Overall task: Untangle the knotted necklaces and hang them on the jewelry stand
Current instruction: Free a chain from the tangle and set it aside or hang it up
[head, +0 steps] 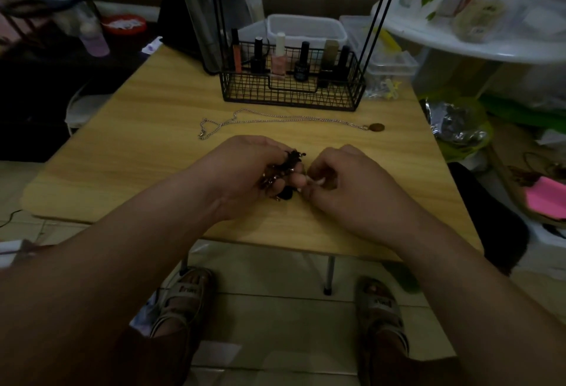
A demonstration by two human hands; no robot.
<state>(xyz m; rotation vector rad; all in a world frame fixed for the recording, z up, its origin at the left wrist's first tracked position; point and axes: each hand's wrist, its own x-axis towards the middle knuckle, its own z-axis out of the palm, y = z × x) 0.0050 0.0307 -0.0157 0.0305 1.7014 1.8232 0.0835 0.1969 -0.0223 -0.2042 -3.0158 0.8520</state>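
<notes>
A: What could go wrong from this point?

B: The knot could become tighter. The left hand (245, 171) grips the dark tangle (288, 165) in curled fingers, and the right hand (346, 183) pinches at its edge. If the right one pulls hard instead of loosening a loop, the strands may lock, or a thin link may break.

A: How do the hands lie?

B: Both forearms come in low over the near edge of the table (122, 171). The hands meet just above the wood, knuckles up. The right fingertips close on something small and pale; what it is, one cannot tell.

A: And beyond the hands?

B: A silver chain (275, 118) lies stretched on the table, apart from the tangle, with its pendant (376, 127) at the right end. It is not yet hung. A careless sweep of a wrist could push it off the table or into the knot.

A: And the stand?

B: Farther back there is a black wire stand (291, 91) with tall rods and bottles (280, 58) in its basket. No necklace can be seen hanging on it.
</notes>
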